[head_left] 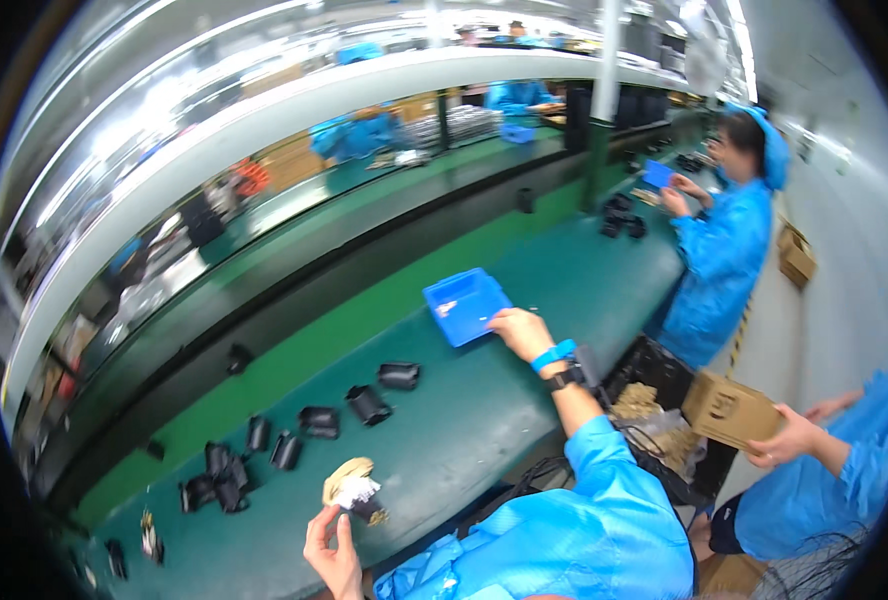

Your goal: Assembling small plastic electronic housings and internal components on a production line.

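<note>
My right hand (524,334) reaches out to a shallow blue plastic tray (474,283), its fingers closed at the near right corner of the rim. A few small pale pieces lie inside the tray. My left hand (334,552) is at the near edge of the bench, thumb and forefinger apart. Just beyond its fingertips lies a small assembly (352,490) with a tan looped part, a white part and a dark end; its exact kind cannot be made out. Several black hollow plastic housings (368,405) form a loose row to the left of the tray.
The green bench (454,440) runs diagonally to the far right, where a co-worker (719,245) in blue holds a blue piece. At right, another person's hand (789,440) holds a cardboard box (729,410) over a black crate (644,365) containing tan pieces. A green post (596,165) stands behind.
</note>
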Demonstrator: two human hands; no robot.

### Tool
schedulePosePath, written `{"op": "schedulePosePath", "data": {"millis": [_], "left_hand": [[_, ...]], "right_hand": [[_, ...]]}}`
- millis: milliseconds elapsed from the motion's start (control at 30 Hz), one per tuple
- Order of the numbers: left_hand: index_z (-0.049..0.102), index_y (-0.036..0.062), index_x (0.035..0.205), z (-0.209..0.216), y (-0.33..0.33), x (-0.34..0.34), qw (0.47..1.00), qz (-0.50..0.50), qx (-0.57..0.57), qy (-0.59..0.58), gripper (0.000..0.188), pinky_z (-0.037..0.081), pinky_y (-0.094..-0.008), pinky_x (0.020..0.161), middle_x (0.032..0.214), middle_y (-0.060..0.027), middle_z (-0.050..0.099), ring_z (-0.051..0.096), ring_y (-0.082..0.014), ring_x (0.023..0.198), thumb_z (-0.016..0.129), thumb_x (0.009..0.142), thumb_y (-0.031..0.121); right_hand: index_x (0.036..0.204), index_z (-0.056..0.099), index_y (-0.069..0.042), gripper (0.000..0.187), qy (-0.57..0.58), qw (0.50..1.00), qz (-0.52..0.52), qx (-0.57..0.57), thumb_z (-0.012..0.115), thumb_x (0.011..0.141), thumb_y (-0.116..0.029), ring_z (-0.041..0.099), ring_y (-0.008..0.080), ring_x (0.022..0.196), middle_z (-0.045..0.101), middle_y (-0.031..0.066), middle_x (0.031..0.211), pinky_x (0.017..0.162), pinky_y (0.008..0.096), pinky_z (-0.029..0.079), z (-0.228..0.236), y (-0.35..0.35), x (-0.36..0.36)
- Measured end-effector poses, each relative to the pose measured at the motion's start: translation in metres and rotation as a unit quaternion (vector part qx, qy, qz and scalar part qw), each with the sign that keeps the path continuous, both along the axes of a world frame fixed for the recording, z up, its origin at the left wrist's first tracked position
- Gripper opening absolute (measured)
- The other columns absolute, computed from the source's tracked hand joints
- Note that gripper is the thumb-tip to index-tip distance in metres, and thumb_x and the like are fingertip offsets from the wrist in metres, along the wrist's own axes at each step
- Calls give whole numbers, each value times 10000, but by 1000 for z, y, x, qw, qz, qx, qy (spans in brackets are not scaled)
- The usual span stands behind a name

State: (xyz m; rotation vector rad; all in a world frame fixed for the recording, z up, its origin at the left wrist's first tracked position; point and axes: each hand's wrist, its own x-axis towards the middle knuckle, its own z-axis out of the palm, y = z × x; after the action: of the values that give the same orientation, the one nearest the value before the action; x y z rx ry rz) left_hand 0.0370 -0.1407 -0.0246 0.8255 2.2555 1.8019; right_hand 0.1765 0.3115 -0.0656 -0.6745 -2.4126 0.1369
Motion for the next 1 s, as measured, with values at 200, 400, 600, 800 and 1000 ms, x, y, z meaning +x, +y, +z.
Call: {"op": "schedulePosePath", "data": {"millis": [200,400,600,800,1000], "left_hand": [[605,4,1137,-17,-5,-5,991,100,-74,46,405,400,-378,967,1224,-198,545,513,-311,1161,707,750,66],[329,-17,1384,-24,20,-6,994,56,-89,27,777,274,-418,1086,1397,-241,373,331,-358,1331,744,753,162],[282,-16,1406,-14,46,-9,991,24,-125,30,767,198,-431,1119,1446,-238,292,227,-366,1381,690,762,76],[296,-13,1397,-20,70,-3,985,8,-160,63,801,150,-501,1113,1460,-244,244,198,-400,1371,733,760,201],[359,7,1378,-17,75,1,983,78,-154,62,694,219,-450,1097,1449,-203,299,242,-362,1369,693,776,94]], "right_hand": [[1153,601,-157,464,-107,992,-41,-42,714,709,-80,599,279,1043,612,91,1166,840,382,510,44,-23,4],[1155,598,-142,465,-167,982,-83,35,719,708,-95,615,275,956,604,82,1157,798,372,515,51,-35,-2],[1099,623,-96,338,-58,995,-71,31,675,766,-109,619,259,842,638,73,941,722,355,513,74,-69,-25],[1055,635,-55,217,132,982,-117,-68,600,842,-40,598,278,784,609,110,854,673,368,474,69,-68,-46],[1020,637,-16,182,143,988,-57,17,603,844,-44,547,289,808,590,118,852,716,379,458,34,-60,-66]]}}
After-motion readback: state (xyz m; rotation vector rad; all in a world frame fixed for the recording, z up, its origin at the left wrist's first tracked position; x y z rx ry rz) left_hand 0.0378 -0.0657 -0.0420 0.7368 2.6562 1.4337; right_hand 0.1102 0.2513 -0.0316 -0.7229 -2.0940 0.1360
